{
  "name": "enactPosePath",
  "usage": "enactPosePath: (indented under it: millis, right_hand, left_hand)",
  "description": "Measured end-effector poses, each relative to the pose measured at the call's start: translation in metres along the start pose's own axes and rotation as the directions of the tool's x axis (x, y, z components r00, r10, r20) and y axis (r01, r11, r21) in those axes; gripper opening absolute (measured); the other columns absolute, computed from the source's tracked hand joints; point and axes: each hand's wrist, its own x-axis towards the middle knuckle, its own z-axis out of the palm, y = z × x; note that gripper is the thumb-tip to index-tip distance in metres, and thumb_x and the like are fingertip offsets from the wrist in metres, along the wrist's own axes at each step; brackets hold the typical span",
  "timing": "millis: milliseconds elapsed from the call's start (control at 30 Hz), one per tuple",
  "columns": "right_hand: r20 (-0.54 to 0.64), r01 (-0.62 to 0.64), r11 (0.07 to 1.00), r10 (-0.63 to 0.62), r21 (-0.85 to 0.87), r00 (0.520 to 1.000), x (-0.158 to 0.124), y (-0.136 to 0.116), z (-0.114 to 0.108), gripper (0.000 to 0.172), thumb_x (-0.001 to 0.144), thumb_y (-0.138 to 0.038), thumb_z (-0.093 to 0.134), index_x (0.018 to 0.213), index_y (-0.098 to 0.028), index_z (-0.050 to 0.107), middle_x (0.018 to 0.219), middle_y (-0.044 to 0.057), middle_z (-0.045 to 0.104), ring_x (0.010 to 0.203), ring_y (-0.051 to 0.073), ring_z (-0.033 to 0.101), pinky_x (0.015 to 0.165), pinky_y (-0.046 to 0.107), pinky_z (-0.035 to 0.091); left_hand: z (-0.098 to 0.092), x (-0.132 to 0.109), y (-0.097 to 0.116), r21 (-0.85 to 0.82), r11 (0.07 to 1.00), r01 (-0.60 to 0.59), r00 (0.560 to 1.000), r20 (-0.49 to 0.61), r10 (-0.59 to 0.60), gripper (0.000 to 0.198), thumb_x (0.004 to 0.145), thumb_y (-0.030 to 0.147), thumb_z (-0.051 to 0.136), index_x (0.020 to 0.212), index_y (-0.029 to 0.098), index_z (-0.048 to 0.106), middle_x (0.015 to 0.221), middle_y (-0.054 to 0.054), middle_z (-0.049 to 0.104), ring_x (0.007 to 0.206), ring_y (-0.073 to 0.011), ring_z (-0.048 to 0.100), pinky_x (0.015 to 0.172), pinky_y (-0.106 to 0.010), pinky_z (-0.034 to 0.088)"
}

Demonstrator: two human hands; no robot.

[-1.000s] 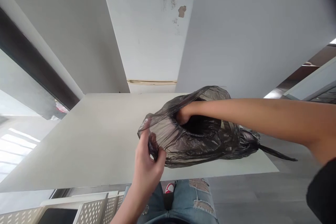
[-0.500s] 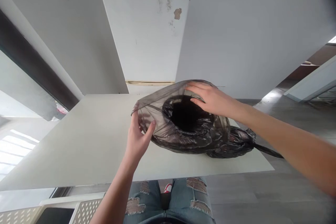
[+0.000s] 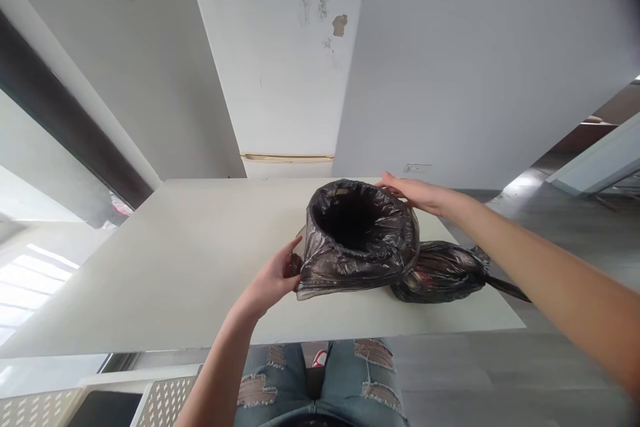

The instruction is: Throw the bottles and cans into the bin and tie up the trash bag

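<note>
A black plastic bag (image 3: 357,250) stands on the white table (image 3: 190,260) with its mouth open upward, its rim rolled down around something round that I cannot make out. My left hand (image 3: 273,280) grips the bag's lower left edge, fingers pinched on the plastic. My right hand (image 3: 415,192) lies flat on the far right of the rim, fingers stretched out. A second black bag (image 3: 440,272), tied shut with a tail pointing right, lies on the table against the first one's right side.
A white fridge (image 3: 283,60) stands against the grey wall behind the table. A white perforated crate (image 3: 165,403) sits on the floor at lower left, beside my knees in torn jeans (image 3: 325,380). The table's front edge runs just above my knees.
The loose top of the bag has been pulled down into a rolled rim. My right hand moved from over the mouth to the far right rim; my left hand dropped to the lower left edge.
</note>
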Motion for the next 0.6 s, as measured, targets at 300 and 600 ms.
enactPosePath:
  millis: [300, 600]
  right_hand:
    - [0.152, -0.281, 0.779, 0.238, 0.56, 0.959, -0.065, 0.032, 0.043, 0.038, 0.083, -0.057, 0.076, 0.1, -0.022, 0.078, 0.095, 0.015, 0.08, 0.091, 0.036, 0.075, 0.079, 0.049, 0.064]
    - [-0.099, -0.054, 0.735, 0.164, 0.676, 0.981, -0.063, 0.058, 0.078, 0.03, 0.078, -0.036, 0.071, 0.105, -0.024, 0.07, 0.086, 0.009, 0.076, 0.082, 0.032, 0.075, 0.074, 0.047, 0.065]
  left_hand:
    - [0.017, -0.01, -0.002, -0.463, 0.881, 0.094, 0.978, -0.121, -0.168, 0.068, 0.084, 0.024, 0.08, 0.148, 0.025, 0.059, 0.1, -0.005, 0.071, 0.08, -0.0149, 0.066, 0.073, -0.028, 0.058]
    - [0.039, 0.013, -0.028, -0.563, 0.826, -0.008, 0.905, -0.355, -0.234, 0.04, 0.077, 0.021, 0.072, 0.117, 0.013, 0.075, 0.097, -0.007, 0.076, 0.081, -0.0177, 0.069, 0.068, -0.024, 0.053]
